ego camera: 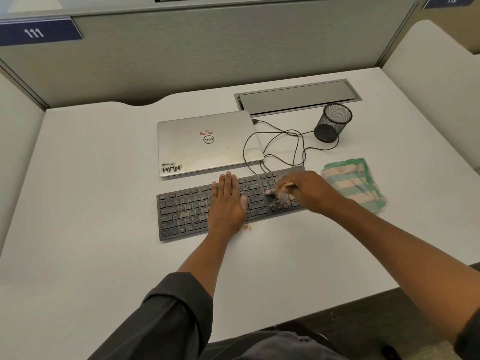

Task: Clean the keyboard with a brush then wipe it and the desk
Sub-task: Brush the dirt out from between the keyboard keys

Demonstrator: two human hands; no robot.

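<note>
A dark grey keyboard lies across the middle of the white desk. My left hand rests flat on its middle keys with straight fingers. My right hand grips a small brush with a wooden handle, its bristles on the number pad at the keyboard's right end. Pale crumbs and dust lie on those keys, and a few crumbs sit on the desk at the keyboard's front edge. A folded green and peach striped cloth lies to the right of the keyboard.
A closed silver laptop lies just behind the keyboard, with a thin black cable looping from it to the keyboard. A black mesh pen cup stands at the back right. A metal cable hatch is set in the desk. Partition walls enclose three sides.
</note>
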